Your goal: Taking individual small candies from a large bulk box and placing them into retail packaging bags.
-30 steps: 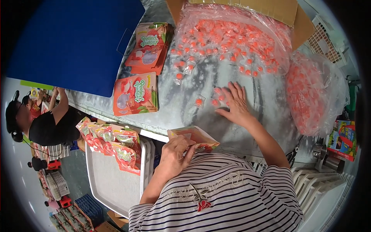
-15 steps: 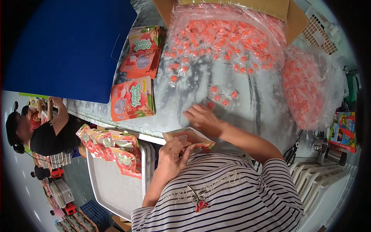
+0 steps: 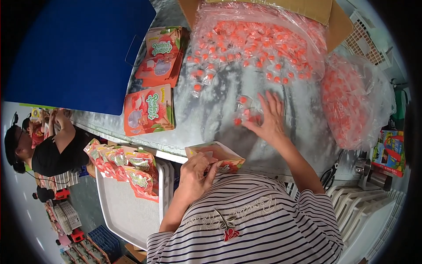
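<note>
Left hand (image 3: 194, 175): fingers closed on the left side of a pouch (image 3: 229, 162), held tilted at the front edge of the surface (image 3: 198, 121), right by the striped shirt (image 3: 263, 220). Pouch mouth is spread; red-pink print is shown outside; contents can't be made out. Right hand (image 3: 273, 125): fingers spread, thumb held well apart, nothing seen gripped. A few wrapped candies (image 3: 246, 112) are grouped on the surface beside the thumb; contact can't be confirmed. Candies are red-orange, individually wrapped in clear film, partly blurred. Main candy pile (image 3: 263, 42) is spread farther back; flat pouches (image 3: 149, 110) are stacked at left.
</note>
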Motion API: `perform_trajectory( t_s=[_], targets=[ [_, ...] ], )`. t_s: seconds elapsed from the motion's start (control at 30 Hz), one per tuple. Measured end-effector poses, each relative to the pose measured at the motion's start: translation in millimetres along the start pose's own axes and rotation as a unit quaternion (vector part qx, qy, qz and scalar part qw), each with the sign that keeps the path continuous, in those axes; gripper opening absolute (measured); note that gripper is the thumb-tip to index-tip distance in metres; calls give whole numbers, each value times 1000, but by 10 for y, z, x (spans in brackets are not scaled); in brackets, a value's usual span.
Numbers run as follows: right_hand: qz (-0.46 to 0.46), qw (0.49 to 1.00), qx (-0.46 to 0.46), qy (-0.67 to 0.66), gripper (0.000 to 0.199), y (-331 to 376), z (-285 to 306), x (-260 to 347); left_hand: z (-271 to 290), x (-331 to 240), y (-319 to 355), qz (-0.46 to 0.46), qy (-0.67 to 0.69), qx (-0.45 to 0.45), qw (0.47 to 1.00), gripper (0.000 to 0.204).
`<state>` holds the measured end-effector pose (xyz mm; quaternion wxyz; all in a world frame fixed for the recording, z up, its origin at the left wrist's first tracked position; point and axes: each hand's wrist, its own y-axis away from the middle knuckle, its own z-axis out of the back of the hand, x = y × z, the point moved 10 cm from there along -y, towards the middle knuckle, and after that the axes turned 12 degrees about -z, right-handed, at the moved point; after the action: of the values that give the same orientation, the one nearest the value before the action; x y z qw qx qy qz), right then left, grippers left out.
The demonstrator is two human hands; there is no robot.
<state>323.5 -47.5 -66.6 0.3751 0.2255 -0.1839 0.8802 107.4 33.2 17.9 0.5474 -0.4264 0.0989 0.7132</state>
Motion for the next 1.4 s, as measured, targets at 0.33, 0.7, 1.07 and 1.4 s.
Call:
perform_trajectory(
  t_s=[0.33, 0.7, 1.07, 1.4],
  targets=[
    [102, 993, -8, 65, 61, 5, -472, 188, -35, -29, 39, 0, 1, 9, 1000, 11],
    [59, 981, 13, -183, 12, 225, -46, -244, -55, -10, -53, 1, -7, 5, 1000, 10],
    [-27, 813, 293, -503, 28, 179, -156, 1313, -64, -58, -51, -44, -26, 2, 999, 16],
    [157, 917, 247, -270, 28, 352, 168, 1360, -94, -29, -46, -39, 7, 23, 999, 16]
  ],
)
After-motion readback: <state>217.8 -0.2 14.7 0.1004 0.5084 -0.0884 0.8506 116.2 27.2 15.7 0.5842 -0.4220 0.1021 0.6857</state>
